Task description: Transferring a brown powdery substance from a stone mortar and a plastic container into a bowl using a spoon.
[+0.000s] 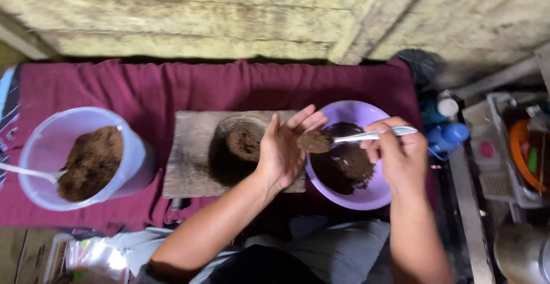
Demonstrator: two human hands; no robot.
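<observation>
1. Head view: my right hand [401, 152] was closed around one metal spoon [366, 137], its bowl heaped with brown powder and pointing to nine o'clock.
2. My left hand [285, 149] was open with fingers apart, holding nothing, its palm just beside the spoon's heap.
3. One purple bowl [366, 198] of dark powder sat under the spoon.
4. One glass jar [240, 143], partly filled, stood on one wooden board [189, 158] at nine o'clock from my left hand.
5. One clear tub [51, 140] of brown powder with a second spoon [28, 172] sat further toward nine o'clock on the maroon cloth [143, 89].
</observation>
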